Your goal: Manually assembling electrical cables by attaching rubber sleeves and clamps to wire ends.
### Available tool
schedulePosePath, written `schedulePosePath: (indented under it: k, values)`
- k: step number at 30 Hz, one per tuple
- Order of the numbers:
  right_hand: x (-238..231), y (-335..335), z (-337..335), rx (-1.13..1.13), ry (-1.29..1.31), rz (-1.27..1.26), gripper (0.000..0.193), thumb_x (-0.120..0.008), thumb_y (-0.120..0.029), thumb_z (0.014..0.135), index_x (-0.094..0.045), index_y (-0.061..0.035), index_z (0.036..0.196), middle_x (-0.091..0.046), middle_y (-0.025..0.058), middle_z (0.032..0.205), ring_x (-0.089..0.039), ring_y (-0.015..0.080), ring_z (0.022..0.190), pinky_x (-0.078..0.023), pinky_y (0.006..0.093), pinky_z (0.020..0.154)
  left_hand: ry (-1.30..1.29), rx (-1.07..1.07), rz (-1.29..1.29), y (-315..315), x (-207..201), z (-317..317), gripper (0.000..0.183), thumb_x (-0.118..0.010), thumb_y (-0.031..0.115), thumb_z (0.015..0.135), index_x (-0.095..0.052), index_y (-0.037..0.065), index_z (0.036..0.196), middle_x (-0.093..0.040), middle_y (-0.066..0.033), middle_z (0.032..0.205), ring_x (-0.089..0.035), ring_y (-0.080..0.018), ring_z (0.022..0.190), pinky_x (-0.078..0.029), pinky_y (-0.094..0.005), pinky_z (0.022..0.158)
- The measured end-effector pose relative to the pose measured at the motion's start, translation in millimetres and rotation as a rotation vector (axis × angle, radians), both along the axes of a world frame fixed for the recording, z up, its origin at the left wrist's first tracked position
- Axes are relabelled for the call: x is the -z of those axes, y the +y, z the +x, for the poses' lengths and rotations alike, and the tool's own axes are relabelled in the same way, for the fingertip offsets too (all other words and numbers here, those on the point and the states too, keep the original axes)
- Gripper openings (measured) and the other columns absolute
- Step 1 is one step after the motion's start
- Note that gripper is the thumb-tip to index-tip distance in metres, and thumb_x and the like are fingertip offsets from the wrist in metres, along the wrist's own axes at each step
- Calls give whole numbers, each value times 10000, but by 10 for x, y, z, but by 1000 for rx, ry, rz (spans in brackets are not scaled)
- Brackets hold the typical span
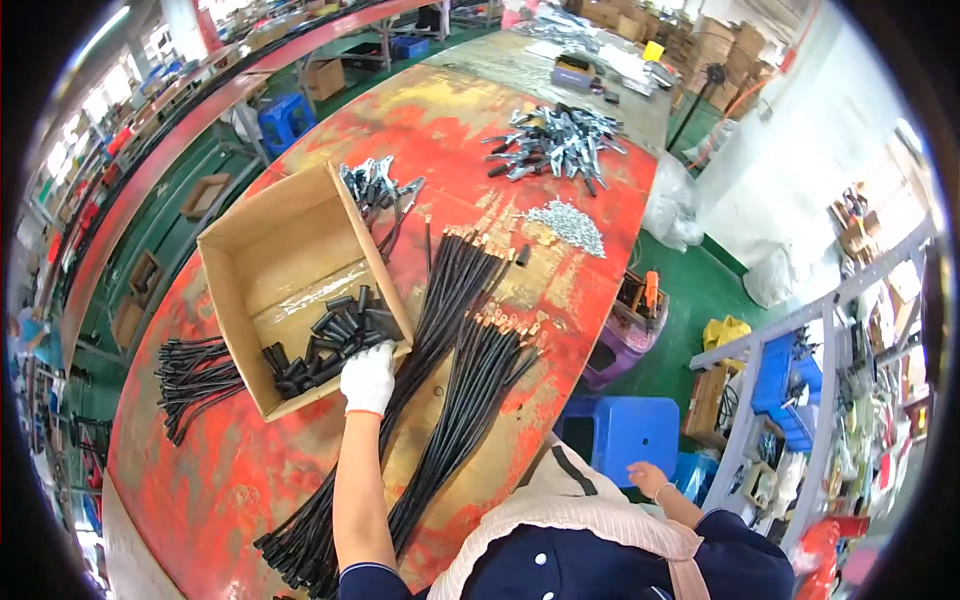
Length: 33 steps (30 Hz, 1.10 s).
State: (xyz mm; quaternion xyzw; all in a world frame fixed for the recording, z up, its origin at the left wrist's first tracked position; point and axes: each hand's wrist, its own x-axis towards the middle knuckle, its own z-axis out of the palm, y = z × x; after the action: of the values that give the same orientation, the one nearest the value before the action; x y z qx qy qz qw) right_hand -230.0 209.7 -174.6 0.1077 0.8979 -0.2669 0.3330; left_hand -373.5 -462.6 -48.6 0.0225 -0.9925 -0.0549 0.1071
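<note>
My left hand (368, 378), in a white glove, grips the near right rim of an open cardboard box (290, 225), its fingertips beside the black sleeves inside. These short tubular sleeves (335, 338) lie heaped toward the box's near side. My right hand (650, 479) is bare and held away from the table at the right, next to a blue stool (636, 437). Its fingers are loosely apart with nothing in them. Beside the box, long bundles of black cables (455, 420) with copper terminals at their far ends stretch across the table.
The table (250, 500) has worn red paint. Farther along lie a pile of metal clamps (558, 143), small metal parts (568, 226) and more clamps (375, 188) behind the box. Another cable bundle (195, 375) sits left of it. Shelving (775, 330) stands at the right.
</note>
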Motion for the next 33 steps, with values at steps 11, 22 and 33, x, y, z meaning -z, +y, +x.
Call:
schedulePosePath:
  k: [11,22,33]
  values:
    - [-1034,-2364,-3558,-535,559,-356,375,-605,-154,911,-553,-105,1279,-588,126,1155,-582,295,1038,-469,382,909,-115,-322,-52,8,96,-1541,206,-493,233,931,-577,167,1107,-674,-110,896,-671,-297,785,-536,-440,657]
    - [-311,-3245,-5547,-1232,763,-196,307,-658,-140,824,-615,-155,1128,-600,31,1149,-534,250,1113,-404,418,941,242,-328,-138,694,-418,-1866,443,-662,160,817,-553,71,1237,-624,-147,1117,-572,-377,1050,-433,-502,957]
    - [-670,-3443,-5379,-1037,602,-450,313,-726,-232,804,-628,-107,1073,-662,91,956,-609,315,929,-430,424,849,-235,-959,232,1963,628,-362,407,-603,370,898,-612,35,1127,-639,-212,1101,-590,-386,983,-440,-490,907]
